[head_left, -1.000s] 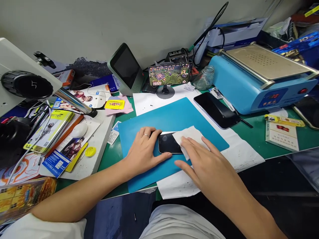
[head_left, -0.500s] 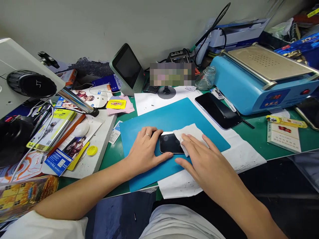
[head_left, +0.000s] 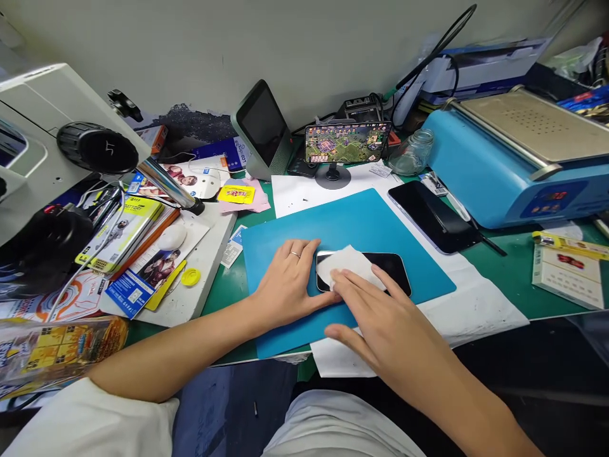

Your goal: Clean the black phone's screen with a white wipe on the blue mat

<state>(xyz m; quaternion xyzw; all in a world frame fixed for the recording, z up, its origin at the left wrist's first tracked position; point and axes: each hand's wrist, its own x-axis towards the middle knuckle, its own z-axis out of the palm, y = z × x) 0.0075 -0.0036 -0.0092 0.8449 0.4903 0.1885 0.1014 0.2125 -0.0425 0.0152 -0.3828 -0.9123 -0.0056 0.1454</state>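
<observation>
While the right hand (head_left: 387,317), fingers outstretched, presses a wipe (head_left: 349,257) onto a phone (head_left: 397,270) on the blue mat (head_left: 285,228), the left hand (head_left: 288,279), thumb parted, straddles one end of this likely slick, rigid, breakable item, best held by its edges.

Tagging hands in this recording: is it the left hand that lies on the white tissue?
No, the right hand lies on the white tissue over the smartphone, while the left hand sits at the smartphone's left end.

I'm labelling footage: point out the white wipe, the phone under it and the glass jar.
White wipe (head_left: 350,258), head view: upper part
Phone (head_left: 394,265), head view: screen's right end
Glass jar (head_left: 413,156), head view: body
</observation>
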